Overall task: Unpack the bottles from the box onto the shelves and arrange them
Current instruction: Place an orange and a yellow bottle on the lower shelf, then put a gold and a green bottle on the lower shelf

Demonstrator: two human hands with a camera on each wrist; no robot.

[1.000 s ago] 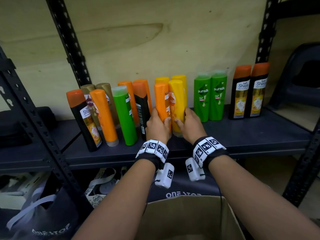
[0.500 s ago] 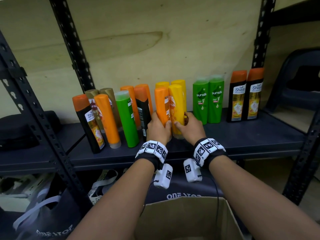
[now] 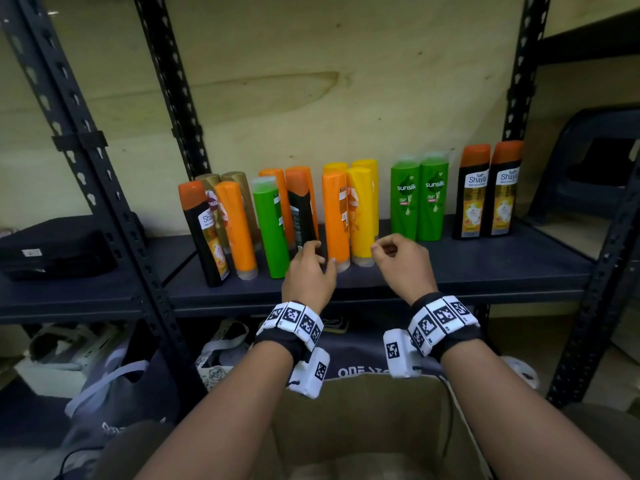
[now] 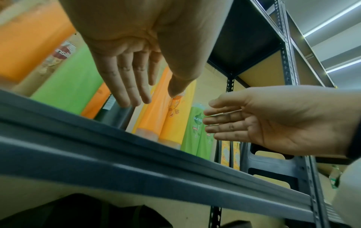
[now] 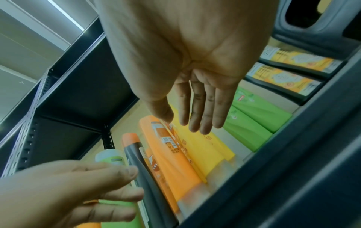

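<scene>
Several shampoo bottles stand in pairs on the dark shelf [image 3: 450, 271]. My left hand [image 3: 317, 254] reaches with straight fingers to the foot of a black bottle with an orange cap [image 3: 303, 216]; in the left wrist view its fingertips [image 4: 125, 101] are at that bottle [image 4: 117, 114]. An orange bottle [image 3: 335, 216] and a yellow bottle [image 3: 362, 216] stand side by side, untouched. My right hand [image 3: 384, 245] hovers just right of the yellow one, relaxed and holding nothing; its fingers [image 5: 201, 123] show straight above the yellow bottle [image 5: 205, 146].
To the right stand two green bottles [image 3: 419, 202] and two black bottles with orange caps [image 3: 488, 192]. A leaning group of bottles [image 3: 235, 226] crowds the left. The open cardboard box [image 3: 346, 410] is below my arms. Black uprights [image 3: 104, 188] frame the shelf.
Both hands have let go of the orange and yellow bottles. The left hand shifted left to the black bottle. The right hand drew back to the right.
</scene>
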